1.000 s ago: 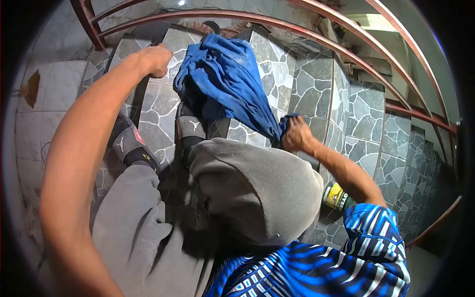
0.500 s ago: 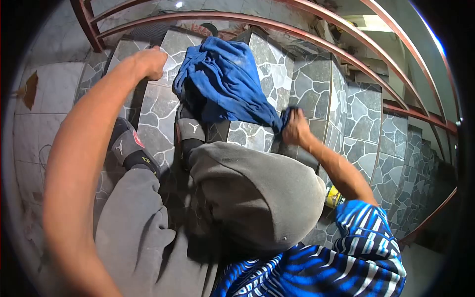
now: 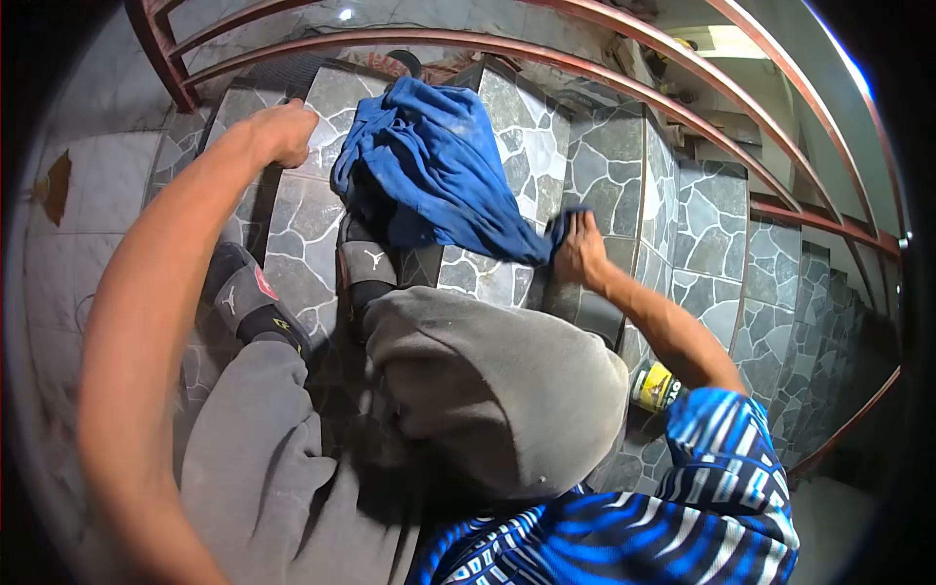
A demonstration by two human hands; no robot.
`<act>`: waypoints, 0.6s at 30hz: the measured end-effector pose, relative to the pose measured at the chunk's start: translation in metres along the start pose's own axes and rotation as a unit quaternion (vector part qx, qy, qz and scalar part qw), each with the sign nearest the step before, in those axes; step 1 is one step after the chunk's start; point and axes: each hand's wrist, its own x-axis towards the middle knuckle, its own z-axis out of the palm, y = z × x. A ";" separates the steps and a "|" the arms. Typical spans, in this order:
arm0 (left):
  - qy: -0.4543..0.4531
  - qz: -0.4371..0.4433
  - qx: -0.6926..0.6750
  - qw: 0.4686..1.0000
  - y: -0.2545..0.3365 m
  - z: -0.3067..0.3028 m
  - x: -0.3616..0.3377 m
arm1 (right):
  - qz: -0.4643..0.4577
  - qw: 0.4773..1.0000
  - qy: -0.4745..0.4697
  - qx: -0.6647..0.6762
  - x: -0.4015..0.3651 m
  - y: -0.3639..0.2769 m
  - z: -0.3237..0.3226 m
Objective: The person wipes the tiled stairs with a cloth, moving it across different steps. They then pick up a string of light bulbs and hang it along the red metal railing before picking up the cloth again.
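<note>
A crumpled blue cloth (image 3: 429, 161), like an old garment, is spread over the stone-patterned tile steps (image 3: 307, 219) ahead of me. My right hand (image 3: 582, 252) grips a bunched end of it, pressing it against a tile at the step's corner. The rest of the cloth trails away to the left, close to my shoe. On the upper left, my left hand (image 3: 285, 134) is closed at the edge of a step, apart from the cloth. Its fingertips are turned away, so anything inside them is hidden.
A reddish metal railing (image 3: 439, 39) curves across the far side and down the right. Beside my right forearm stands a yellow-and-black labelled can (image 3: 655, 386). My dark slippers (image 3: 239, 288) rest on the steps. A broom head (image 3: 56, 188) shows at far left.
My view has shifted slightly, so most things appear a little further left. The right hand keeps its grip on the cloth's end; the left hand stays at the step edge.
</note>
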 end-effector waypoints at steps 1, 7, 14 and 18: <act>0.000 -0.007 -0.002 1.000 -0.001 0.002 0.001 | 0.007 1.000 -0.026 -0.017 0.015 0.009 -0.012; 0.008 -0.004 -0.005 1.000 -0.016 0.021 0.008 | -0.035 0.999 0.028 0.013 -0.021 -0.035 0.032; -0.004 -0.003 -0.013 1.000 -0.003 0.010 0.004 | -0.015 0.998 0.064 0.018 0.027 -0.019 0.039; 0.001 0.001 -0.009 1.000 -0.004 0.008 0.001 | -0.071 0.995 0.049 0.040 0.009 -0.014 0.024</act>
